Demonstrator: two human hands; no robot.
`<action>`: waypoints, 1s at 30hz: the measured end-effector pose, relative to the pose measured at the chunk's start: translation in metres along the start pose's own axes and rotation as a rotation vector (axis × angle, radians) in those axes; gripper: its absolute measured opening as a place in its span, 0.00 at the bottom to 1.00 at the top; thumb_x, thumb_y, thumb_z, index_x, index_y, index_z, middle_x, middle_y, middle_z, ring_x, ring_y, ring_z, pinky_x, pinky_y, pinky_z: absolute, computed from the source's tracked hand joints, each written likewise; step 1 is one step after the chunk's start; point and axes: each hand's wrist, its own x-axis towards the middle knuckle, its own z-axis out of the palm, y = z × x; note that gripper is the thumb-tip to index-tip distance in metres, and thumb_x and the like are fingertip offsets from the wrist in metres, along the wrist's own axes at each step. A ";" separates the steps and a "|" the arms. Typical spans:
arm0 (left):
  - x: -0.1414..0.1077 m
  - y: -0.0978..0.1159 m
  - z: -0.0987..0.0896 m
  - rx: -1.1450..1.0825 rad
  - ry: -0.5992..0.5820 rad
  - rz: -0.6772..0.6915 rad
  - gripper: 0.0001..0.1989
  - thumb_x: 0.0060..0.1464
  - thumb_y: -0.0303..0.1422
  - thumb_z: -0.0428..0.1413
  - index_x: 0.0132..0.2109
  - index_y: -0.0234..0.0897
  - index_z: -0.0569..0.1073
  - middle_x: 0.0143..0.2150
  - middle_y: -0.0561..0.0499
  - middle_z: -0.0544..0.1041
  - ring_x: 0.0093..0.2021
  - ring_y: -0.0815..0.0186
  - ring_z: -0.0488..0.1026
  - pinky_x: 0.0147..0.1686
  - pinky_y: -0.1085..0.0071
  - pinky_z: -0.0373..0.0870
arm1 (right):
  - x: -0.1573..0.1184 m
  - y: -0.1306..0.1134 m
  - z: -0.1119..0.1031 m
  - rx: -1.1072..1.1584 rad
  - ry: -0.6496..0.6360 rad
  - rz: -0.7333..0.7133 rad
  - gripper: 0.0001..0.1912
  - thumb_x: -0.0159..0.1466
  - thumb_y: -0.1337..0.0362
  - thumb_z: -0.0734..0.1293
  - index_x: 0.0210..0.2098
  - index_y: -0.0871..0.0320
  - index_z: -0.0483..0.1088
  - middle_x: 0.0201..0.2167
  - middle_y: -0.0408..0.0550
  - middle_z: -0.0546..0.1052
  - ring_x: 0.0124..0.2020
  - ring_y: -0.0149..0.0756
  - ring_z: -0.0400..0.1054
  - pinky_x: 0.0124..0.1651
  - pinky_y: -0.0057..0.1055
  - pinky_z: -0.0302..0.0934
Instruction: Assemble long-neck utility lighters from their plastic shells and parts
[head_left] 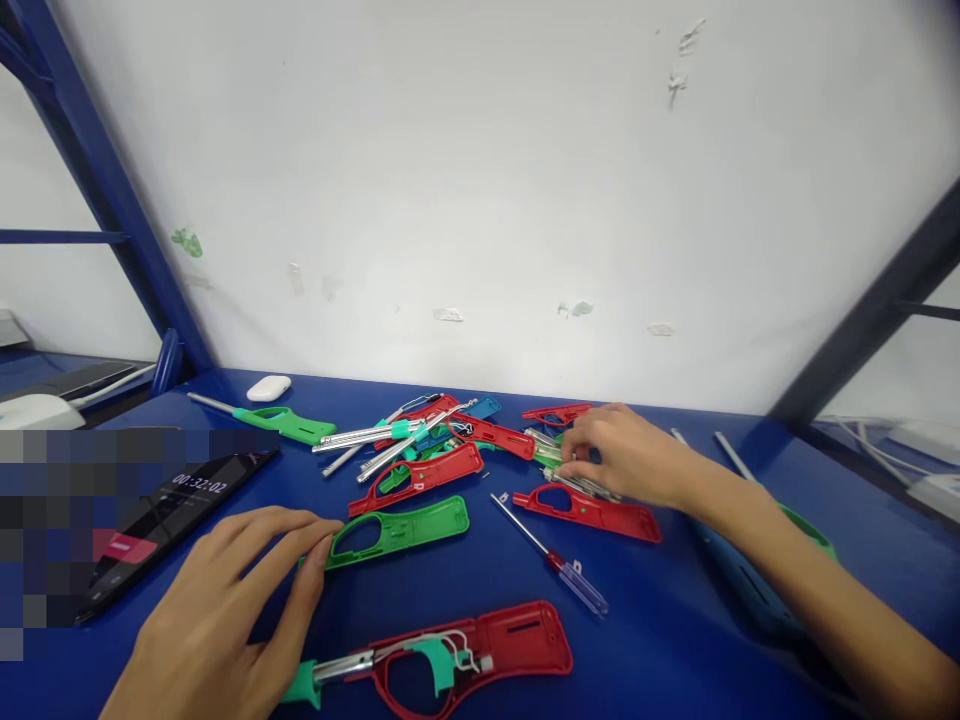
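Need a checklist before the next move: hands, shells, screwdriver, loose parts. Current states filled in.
1. Left hand on green half-shell: ok, at its narrow end.
2. Right hand grip: cannot tell, fingers hide it.
3. Screwdriver free of both hands: ok, lying on the table.
4. Front red half-shell open side up: ok, white wires exposed.
5. Loose parts separated: not ok, shells and tubes overlap.

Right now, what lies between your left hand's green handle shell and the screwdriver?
Only bare blue tabletop separates the green handle shell and screwdriver, in the head view.
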 end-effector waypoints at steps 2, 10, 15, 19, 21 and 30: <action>0.001 0.001 -0.001 0.001 -0.006 0.018 0.09 0.70 0.33 0.55 0.54 0.49 0.75 0.51 0.53 0.77 0.53 0.59 0.74 0.60 0.60 0.66 | -0.001 -0.001 0.000 0.025 -0.014 -0.022 0.06 0.69 0.60 0.74 0.38 0.54 0.81 0.35 0.48 0.85 0.38 0.43 0.76 0.44 0.40 0.66; -0.001 0.003 -0.001 -0.032 -0.021 0.046 0.12 0.67 0.28 0.57 0.54 0.49 0.74 0.51 0.53 0.77 0.53 0.58 0.73 0.58 0.58 0.68 | -0.003 -0.011 0.012 0.058 -0.041 -0.050 0.03 0.69 0.66 0.72 0.40 0.55 0.81 0.42 0.52 0.85 0.44 0.49 0.77 0.53 0.48 0.65; -0.002 0.000 0.000 -0.036 0.024 0.102 0.12 0.67 0.26 0.58 0.53 0.46 0.75 0.50 0.51 0.78 0.53 0.58 0.74 0.57 0.58 0.70 | -0.006 -0.010 0.009 0.128 -0.011 -0.067 0.06 0.74 0.62 0.67 0.43 0.55 0.76 0.45 0.52 0.82 0.48 0.49 0.75 0.52 0.45 0.65; 0.000 0.001 0.002 -0.018 0.026 0.151 0.11 0.67 0.23 0.58 0.53 0.42 0.75 0.51 0.50 0.76 0.53 0.60 0.74 0.57 0.58 0.70 | -0.006 -0.019 0.006 0.206 0.043 -0.045 0.14 0.79 0.57 0.56 0.48 0.57 0.70 0.46 0.57 0.80 0.44 0.48 0.74 0.47 0.43 0.64; 0.001 0.003 0.001 -0.020 0.022 0.168 0.11 0.67 0.23 0.57 0.53 0.41 0.75 0.51 0.49 0.76 0.53 0.60 0.73 0.56 0.58 0.70 | -0.004 -0.028 0.008 0.248 0.051 -0.045 0.16 0.79 0.59 0.53 0.49 0.59 0.69 0.46 0.60 0.79 0.43 0.48 0.73 0.46 0.43 0.64; 0.003 0.007 -0.003 -0.022 0.042 0.204 0.12 0.67 0.21 0.56 0.53 0.39 0.75 0.50 0.48 0.75 0.51 0.60 0.72 0.56 0.58 0.68 | 0.010 -0.047 0.032 0.434 -0.009 -0.073 0.08 0.73 0.57 0.69 0.43 0.54 0.77 0.34 0.45 0.78 0.33 0.37 0.69 0.40 0.36 0.58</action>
